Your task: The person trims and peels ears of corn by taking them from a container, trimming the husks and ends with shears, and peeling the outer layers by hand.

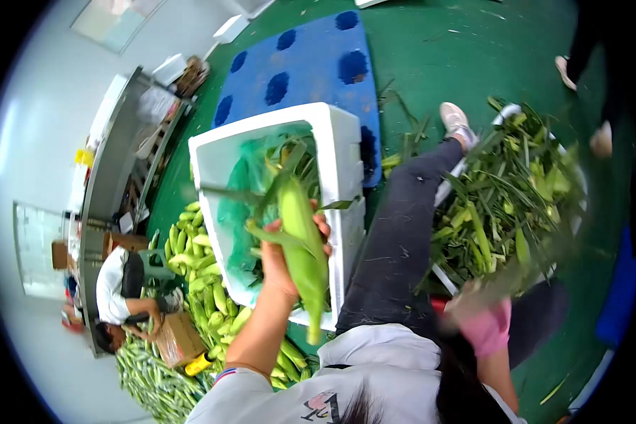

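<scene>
An ear of corn in its green husk (301,244) is in my left hand (279,265), whose fingers wrap round it from behind; loose leaves stick out at its top. Behind it stands a white foam box (340,148) with a green net bag (237,212) and more leaves inside. My right hand (477,318), in what looks like a pink glove or cuff, is smeared by motion beside the container heaped with husks and leaves (509,205). Its fingers and anything in them cannot be made out.
A blue pallet (307,67) lies beyond the foam box. Husked corn (215,304) is piled at the left, near a crouching person (124,283) with a cardboard box (179,339). Shelving (113,155) lines the wall. Another person's feet (565,72) show at the upper right.
</scene>
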Demonstrator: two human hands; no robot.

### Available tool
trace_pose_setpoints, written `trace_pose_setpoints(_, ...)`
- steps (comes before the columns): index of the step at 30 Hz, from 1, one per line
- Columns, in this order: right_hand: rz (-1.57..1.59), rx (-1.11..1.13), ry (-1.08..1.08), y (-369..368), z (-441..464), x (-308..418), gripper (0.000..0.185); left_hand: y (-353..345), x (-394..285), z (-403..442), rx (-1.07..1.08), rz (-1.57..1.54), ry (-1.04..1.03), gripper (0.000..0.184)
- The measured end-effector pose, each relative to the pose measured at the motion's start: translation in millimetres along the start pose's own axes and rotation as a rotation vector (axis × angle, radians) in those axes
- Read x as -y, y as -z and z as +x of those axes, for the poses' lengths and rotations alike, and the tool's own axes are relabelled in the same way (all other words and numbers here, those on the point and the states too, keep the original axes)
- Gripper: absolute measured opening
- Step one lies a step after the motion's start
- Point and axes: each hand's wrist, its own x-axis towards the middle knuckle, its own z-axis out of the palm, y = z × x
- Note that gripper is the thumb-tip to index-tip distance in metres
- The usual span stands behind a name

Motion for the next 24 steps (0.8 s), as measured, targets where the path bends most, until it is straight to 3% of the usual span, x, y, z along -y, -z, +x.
trace_pose_setpoints(1,0.196,-0.135,0.082,-27.1,6.5,9.5,0.039,-7.9,24.3,6.1,0.065,-0.094,0.125,0.062)
trace_pose_setpoints(3,-0.017,0.133,0.527,-27.3,21.8,37.4,0.039,-18.5,77.9,22.2,0.296,-0.161,0.352,0.065)
trace_pose_setpoints(5,-0.19,0.381,0.526,-25.8,20.2,56.0,0.035,-39.1,122.3,33.9,0.354,0.067,0.458,0.07)
trace_pose_setpoints(6,-0.113,0.221,0.405,-16.5,9.6,48.1,0.031,-52.5,138.8,41.4,0.409,0.25,0.451,0.07)
trace_pose_setpoints(8,-0.215,0.016,-0.148,15.8,-14.0,53.1,0.025,-78.3,161.1,45.5,0.415,0.588,0.345,0.066)
trace_pose_setpoints(9,-0.104,-0.086,-0.19,47.1,-12.6,47.1,0.024,-83.1,170.1,50.9,0.421,0.711,0.278,0.06)
trace_pose_setpoints(11,-0.253,-0.005,0.107,7.7,-39.6,52.7,0.03,-92.1,184.7,59.4,0.398,0.899,0.188,0.049)
trace_pose_setpoints(13,-0.737,0.021,0.555,-1.4,-50.4,65.6,0.043,-97.8,194.2,64.4,0.403,0.991,0.154,0.047)
trace_pose_setpoints(14,-0.901,-0.07,0.682,-19.4,-59.1,66.4,0.052,-99.7,198.3,64.0,0.372,1.006,0.16,0.045)
trace_pose_setpoints(15,-1.101,-0.015,0.858,-13.4,-56.4,68.7,0.056,-102.9,201.5,63.2,0.347,1.023,0.164,0.044)
trace_pose_setpoints(17,-1.143,0.095,0.685,-11.6,-56.3,59.9,0.067,-102.8,216.8,57.1,0.152,0.841,0.185,0.04)
trace_pose_setpoints(19,-1.49,0.017,0.536,15.5,-47.9,40.6,0.083,-97.8,235.5,55.4,0.128,0.791,0.239,0.05)
trace_pose_setpoints(20,-1.572,-0.041,0.672,16.2,-52.2,32.3,0.086,-120.8,253.6,38.5,0.167,0.77,0.262,0.053)
trace_pose_setpoints(21,-1.381,-0.033,0.749,28.5,-49.9,27.3,0.086,-121.4,267.3,37.8,0.193,0.853,0.304,0.057)
trace_pose_setpoints(22,-1.234,-0.026,0.775,38.0,-57.7,30.3,0.088,-114.4,277.8,49.9,0.358,0.801,0.413,0.061)
trace_pose_setpoints(23,-1.122,-0.098,0.827,51.1,-68.0,29.5,0.077,-133.2,289.8,31.2,0.426,0.777,0.475,0.062)
trace_pose_setpoints(24,-0.776,-0.031,0.724,64.4,-76.2,26.8,0.067,-131.1,294.7,34.7,0.582,0.708,0.661,0.059)
